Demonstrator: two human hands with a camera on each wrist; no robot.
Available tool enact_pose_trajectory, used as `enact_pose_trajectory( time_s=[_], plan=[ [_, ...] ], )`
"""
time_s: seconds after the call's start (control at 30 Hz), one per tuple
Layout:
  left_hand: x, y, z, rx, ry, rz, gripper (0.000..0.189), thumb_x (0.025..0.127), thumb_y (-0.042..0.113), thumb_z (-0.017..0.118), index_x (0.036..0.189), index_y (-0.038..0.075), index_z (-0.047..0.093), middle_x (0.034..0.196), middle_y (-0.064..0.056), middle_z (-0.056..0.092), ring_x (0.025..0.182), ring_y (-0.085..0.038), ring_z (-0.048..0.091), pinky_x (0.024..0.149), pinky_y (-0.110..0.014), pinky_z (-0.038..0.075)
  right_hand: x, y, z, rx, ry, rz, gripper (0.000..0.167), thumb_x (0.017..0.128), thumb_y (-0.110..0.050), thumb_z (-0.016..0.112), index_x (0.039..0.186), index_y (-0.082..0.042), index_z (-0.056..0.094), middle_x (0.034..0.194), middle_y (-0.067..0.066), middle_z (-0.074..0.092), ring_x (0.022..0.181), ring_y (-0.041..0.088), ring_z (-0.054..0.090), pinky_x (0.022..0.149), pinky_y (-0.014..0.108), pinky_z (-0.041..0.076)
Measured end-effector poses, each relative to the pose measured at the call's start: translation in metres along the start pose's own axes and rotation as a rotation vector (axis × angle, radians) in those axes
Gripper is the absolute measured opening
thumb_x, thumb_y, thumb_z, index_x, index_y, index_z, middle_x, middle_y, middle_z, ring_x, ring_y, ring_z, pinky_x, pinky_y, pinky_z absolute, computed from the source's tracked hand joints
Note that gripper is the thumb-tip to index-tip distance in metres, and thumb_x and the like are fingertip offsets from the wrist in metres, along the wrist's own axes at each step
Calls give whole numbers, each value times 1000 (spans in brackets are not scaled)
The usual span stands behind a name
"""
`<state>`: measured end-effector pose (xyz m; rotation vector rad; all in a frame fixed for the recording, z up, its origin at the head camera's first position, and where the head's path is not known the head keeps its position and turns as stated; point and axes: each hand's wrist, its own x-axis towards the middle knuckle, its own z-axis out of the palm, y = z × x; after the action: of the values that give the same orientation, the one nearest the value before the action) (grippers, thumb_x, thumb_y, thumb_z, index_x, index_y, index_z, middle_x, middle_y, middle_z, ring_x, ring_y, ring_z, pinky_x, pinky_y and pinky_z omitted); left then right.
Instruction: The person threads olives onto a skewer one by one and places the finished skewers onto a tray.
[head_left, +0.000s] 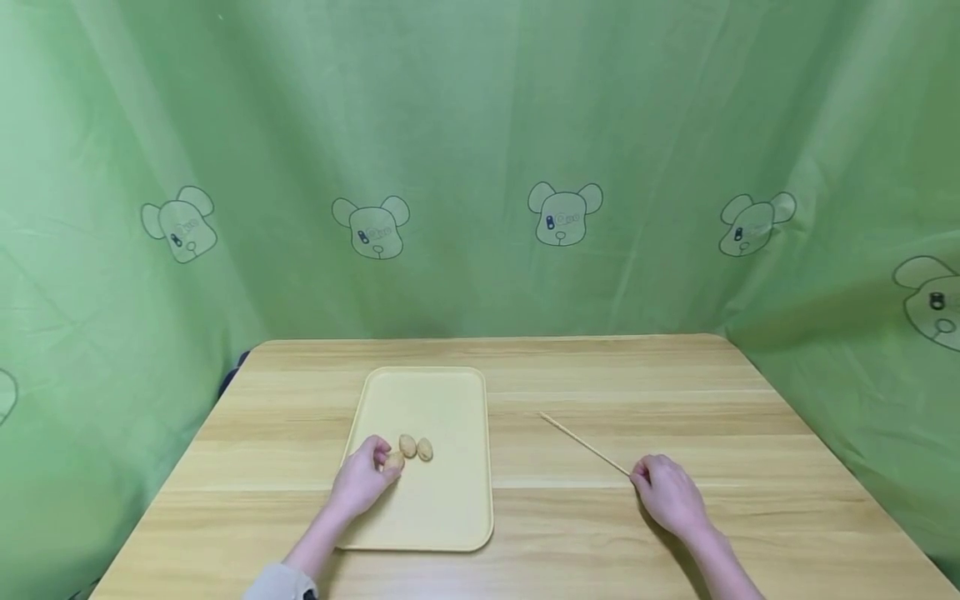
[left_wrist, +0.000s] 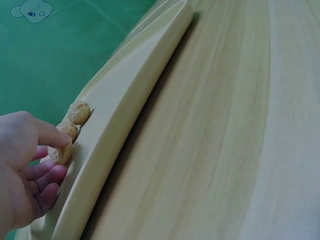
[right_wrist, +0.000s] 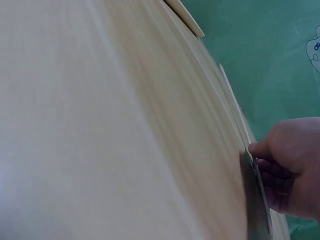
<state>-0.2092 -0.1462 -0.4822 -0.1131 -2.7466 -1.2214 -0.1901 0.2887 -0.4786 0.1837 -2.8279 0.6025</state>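
Observation:
On the left, a pale yellow tray (head_left: pixel 450 508) lies on the wooden table with three wrinkled tan walnuts at its middle. My left hand (head_left: pixel 362 479) reaches over the tray's left side and pinches the nearest walnut (left_wrist: pixel 61 153) between thumb and fingers. Two more walnuts (head_left: pixel 407 446) (head_left: pixel 425 450) sit close together just right of it. To the right of the tray, my right hand (head_left: pixel 670 493) pinches a thin straw-coloured stick (head_left: pixel 585 442) by its near end. That stick slants away to the upper left, low over the tabletop; in the right wrist view the fingers curl beside it.
The wooden table (head_left: pixel 570 533) has its far edge against a green curtain (head_left: pixel 465 275) printed with bear heads. The curtain also hangs along both sides. Something dark (head_left: pixel 228 379) shows beyond the table's far left corner.

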Motion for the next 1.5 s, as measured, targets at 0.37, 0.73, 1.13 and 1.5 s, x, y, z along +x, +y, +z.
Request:
enact_pose_trajectory(
  time_s=[0.37,0.73,1.13,1.5],
  plan=[
    [-3,6,-6,-148,-60,17,38,76,10,72,106,-5,54,87,-6,58,78,-17,54,69,-30,50,-1,-5,0,101,57,-54,7,89,-9,60,87,-3,57,71,-2,54,64,12,49,55,30,43],
    [-6,20,-9,-204,-119,35,37,77,6,71,109,-3,54,94,-7,58,81,-17,57,74,-29,52,-2,-15,-5,210,35,-66,7,84,-3,64,90,-7,63,74,-6,56,63,3,47,55,21,44],
    [-3,19,-8,-284,-138,43,28,79,10,71,102,-1,60,94,-6,61,84,-17,57,76,-25,51,-3,-31,-6,384,-28,-219,18,77,6,65,92,-3,67,76,-3,61,63,1,50,50,21,47],
    [-3,27,-7,-450,-172,62,31,80,6,69,107,-7,60,102,-14,63,87,-19,58,76,-21,49,-6,-51,-15,510,-64,-325,14,78,3,67,89,-5,66,77,2,60,68,5,53,56,21,49]
  ],
)
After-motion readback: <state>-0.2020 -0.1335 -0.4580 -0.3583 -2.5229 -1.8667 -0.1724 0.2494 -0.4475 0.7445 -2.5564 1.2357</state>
